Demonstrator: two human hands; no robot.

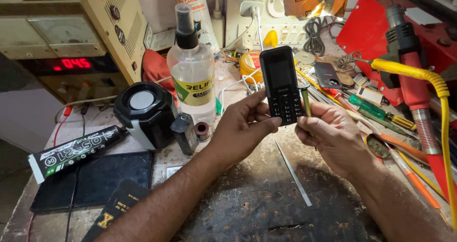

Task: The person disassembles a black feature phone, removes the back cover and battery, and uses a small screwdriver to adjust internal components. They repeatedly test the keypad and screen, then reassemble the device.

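A small black plastic keypad phone (282,84) is held upright in the left hand's (245,127) grip, while a slim olive-handled screwdriver (305,103) is clenched in the right hand (333,138).

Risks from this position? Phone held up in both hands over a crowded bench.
1. The black keypad phone is held upright only at its lower edge by the left hand and right hand; it might slip onto the hard bench.
2. The right hand also holds a small screwdriver beside the phone; its tip could scratch the casing.
3. The clear spray bottle stands close to the left forearm; a bump may topple it.
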